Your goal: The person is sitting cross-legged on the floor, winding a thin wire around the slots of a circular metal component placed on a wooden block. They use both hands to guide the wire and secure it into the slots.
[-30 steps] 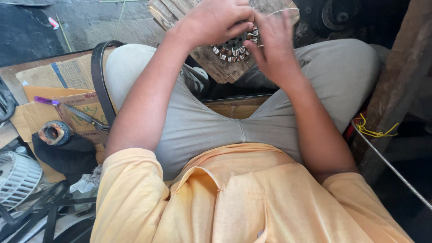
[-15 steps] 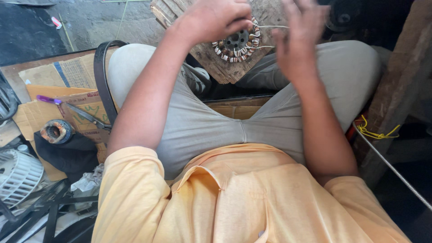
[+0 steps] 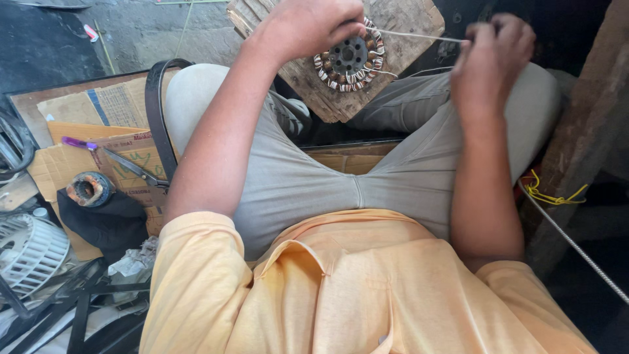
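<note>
Overhead, the left hand presses a round wound stator onto a wooden block between the knees, while the right hand pinches a taut wire running from it.

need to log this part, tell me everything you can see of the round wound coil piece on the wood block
The round coil piece is a ring of copper-coloured windings with pale bands around a dark metal hub with small holes. It lies flat on a worn wooden block. The left hand covers its upper edge; the right hand pulls a thin strand from it.
</note>
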